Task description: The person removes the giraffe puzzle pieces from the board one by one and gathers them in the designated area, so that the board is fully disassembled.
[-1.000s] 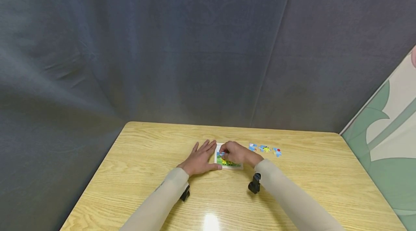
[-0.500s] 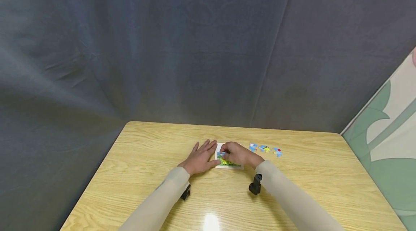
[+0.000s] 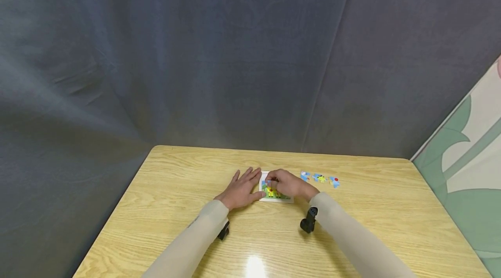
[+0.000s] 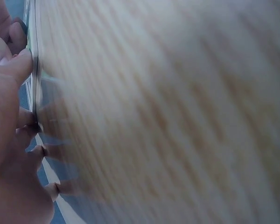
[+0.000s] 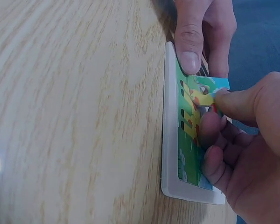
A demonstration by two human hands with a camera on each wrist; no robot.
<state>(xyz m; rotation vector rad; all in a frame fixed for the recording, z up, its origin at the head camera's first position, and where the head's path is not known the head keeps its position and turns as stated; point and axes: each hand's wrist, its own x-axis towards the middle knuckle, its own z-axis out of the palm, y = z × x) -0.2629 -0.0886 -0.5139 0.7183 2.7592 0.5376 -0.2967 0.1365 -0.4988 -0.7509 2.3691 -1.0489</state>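
Observation:
A small jigsaw puzzle in a white frame (image 3: 277,201) lies on the table, its green and yellow picture partly covered by the hands. My left hand (image 3: 240,194) rests along its left side, fingers spread and straight. In the right wrist view, the left thumb (image 5: 190,60) presses the puzzle's edge. Over the picture, my right hand (image 3: 288,183) pinches a jigsaw piece (image 5: 204,99) between thumb and fingers. This piece shows yellow, green and blue and overlaps the puzzle in that view. The right fingers hide part of it.
To the right of the frame lie three loose jigsaw pieces: a blue and white one (image 3: 305,176), a yellow and blue one (image 3: 321,179) and one with a red dot (image 3: 334,182). The wooden table (image 3: 188,165) ends at a dark curtain (image 3: 235,73).
My left thumb has moved up slightly from the frame's lower left corner. The right fingers have shifted a little, showing more yellow and red beneath them. The loose pieces have stayed put.

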